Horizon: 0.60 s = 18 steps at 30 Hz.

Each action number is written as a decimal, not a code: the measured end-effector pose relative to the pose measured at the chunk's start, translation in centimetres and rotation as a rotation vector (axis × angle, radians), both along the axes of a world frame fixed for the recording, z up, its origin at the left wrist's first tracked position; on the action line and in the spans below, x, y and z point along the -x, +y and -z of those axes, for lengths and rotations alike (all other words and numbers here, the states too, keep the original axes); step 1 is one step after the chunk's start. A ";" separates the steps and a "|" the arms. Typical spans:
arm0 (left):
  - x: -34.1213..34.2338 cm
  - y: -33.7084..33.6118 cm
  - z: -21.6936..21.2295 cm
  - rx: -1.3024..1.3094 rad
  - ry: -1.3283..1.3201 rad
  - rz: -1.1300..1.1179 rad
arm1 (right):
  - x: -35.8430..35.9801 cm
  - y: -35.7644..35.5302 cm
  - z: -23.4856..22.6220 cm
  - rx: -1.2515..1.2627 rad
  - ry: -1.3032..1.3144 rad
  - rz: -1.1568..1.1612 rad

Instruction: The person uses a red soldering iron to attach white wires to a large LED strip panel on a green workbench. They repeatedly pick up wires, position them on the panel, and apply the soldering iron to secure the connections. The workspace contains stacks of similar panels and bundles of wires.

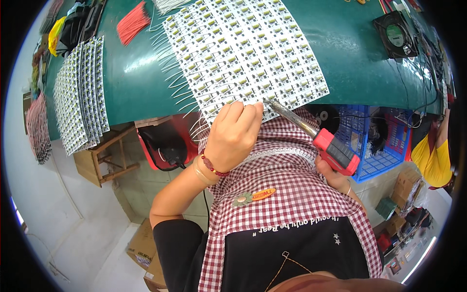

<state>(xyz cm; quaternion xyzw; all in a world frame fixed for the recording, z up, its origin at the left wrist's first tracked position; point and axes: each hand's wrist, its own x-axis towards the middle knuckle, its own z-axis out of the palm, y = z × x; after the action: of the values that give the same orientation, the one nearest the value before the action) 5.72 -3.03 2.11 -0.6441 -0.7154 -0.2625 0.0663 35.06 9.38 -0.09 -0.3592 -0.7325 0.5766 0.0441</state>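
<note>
Showing: a person seated at a green work table (136, 82), seen from above, with both hands at the table's near edge.
Left hand: the left hand (233, 134) is curled with its fingertips pinched at the near edge of the circuit-board panel (243, 48); whatever fine thing it pinches is too small to tell.
Right hand: the right hand (335, 177) is closed around the red handle of a soldering iron (316, 136), mostly hidden behind it.
Iron: its metal barrel slants up and left, the tip lying just beside the left fingertips at the panel's near edge.
Panel: a large white sheet of many small boards, flat on the table, with thin white wires (182, 90) fanning out along its left side.
Surface: green mat, glossy in places; a stack of similar panels (80, 92) overhangs the left end; a bundle of red wires (132, 22) lies at the far left; a small black fan (396, 34) sits at the far right.
Room: pale floor, a wooden stool (102, 158) under the table, a blue crate (374, 141) to the right, cardboard boxes (143, 248) on the floor.
Neighbour: a person in a yellow sleeve (430, 158) at the right edge.
</note>
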 end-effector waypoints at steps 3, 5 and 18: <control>-0.1 0.0 0.1 0.001 0.001 -0.009 | 0.0 0.2 0.3 -0.065 0.057 -0.057; -0.1 -0.1 0.1 -0.007 0.003 -0.009 | -0.1 0.5 0.0 -0.065 0.110 -0.080; -0.9 0.0 -1.7 0.090 0.097 0.056 | 0.5 0.2 -2.5 0.387 0.207 0.063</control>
<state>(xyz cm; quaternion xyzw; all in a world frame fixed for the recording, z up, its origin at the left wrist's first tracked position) 6.59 -3.08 3.83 -0.6781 -0.7042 -0.2003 0.0648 34.57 9.57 2.39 -0.3225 -0.5880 0.7387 0.0675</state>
